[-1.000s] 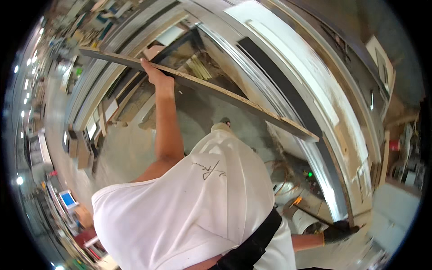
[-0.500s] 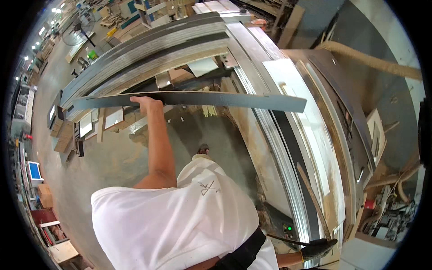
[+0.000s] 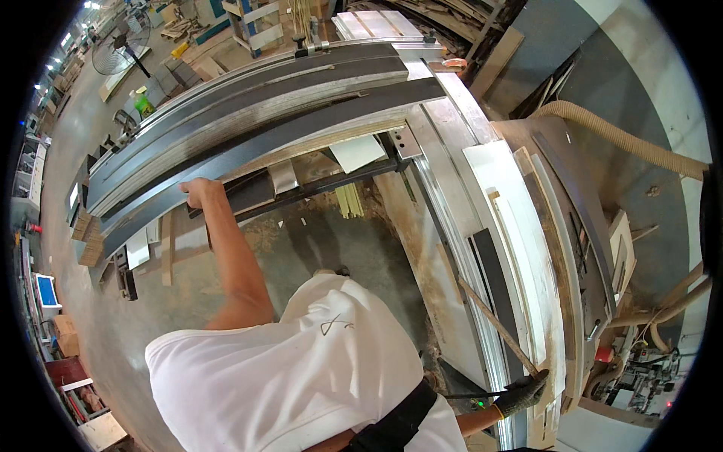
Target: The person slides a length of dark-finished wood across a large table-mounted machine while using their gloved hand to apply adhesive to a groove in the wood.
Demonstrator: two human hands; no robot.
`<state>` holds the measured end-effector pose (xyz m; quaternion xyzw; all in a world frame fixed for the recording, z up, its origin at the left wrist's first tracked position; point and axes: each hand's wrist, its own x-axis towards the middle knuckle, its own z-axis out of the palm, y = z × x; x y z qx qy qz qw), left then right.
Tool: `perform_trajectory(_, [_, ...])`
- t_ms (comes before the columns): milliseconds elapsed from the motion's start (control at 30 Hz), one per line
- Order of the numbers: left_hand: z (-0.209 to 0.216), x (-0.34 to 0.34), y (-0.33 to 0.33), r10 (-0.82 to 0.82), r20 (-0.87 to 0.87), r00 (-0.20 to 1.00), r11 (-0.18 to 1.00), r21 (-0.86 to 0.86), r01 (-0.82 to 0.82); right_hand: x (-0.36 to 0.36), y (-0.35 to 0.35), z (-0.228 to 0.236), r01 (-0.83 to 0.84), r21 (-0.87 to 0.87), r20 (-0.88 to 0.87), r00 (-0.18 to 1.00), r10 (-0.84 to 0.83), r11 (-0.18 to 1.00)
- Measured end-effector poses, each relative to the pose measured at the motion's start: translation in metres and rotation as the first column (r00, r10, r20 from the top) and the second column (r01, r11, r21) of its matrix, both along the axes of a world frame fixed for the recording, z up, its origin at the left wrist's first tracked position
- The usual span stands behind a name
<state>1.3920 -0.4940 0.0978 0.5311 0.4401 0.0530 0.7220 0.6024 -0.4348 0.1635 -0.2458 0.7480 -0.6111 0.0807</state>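
A long dark grey board strip lies along the near side of a stack of similar strips. My bare left hand is closed on the near edge of this strip, toward its left end, with the fingertips partly hidden. At the lower right, my right hand wears a dark glove and is wrapped round the lower end of a thin wooden stick. The stick slants up and left over the saw's metal rail. A short dark strip rests beside that rail.
A white panel covers part of the machine table on the right. A ribbed hose runs behind it. Offcuts sit below the stack's near edge. A fan and a green bottle stand at the far left.
The grey strip was held up across the view, its right end over the rail; now it lies on the stack. My left hand moved left and lower with it. The stick's tip swung left.
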Motion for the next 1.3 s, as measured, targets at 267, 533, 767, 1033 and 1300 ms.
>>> perform_trajectory(267, [0.006,0.025,-0.023,0.062,0.014,0.998,0.996,0.07,-0.063,0.049,-0.027,0.007,-0.113,0.026,-0.08,0.99,0.114,0.993])
perform_trajectory(533, [-0.047,0.073,-0.013,0.091,0.057,0.994,0.987,0.129,-0.098,0.052,-0.027,0.0,-0.129,0.028,-0.017,0.991,0.13,0.991])
perform_trajectory(767, [-0.025,0.079,-0.022,0.04,-0.173,0.984,0.924,0.382,0.03,0.053,-0.03,-0.013,-0.164,0.032,0.002,0.986,0.164,0.986])
perform_trajectory(1033, [-0.086,0.124,-0.026,-0.188,-0.246,0.951,0.629,0.713,0.309,0.046,0.008,-0.013,-0.18,0.169,0.069,0.983,0.171,0.969])
perform_trajectory(1300, [-0.156,-0.008,-0.048,-0.394,0.127,0.91,0.624,0.764,0.164,0.04,0.038,-0.023,-0.159,0.535,-0.07,0.97,0.232,0.83])
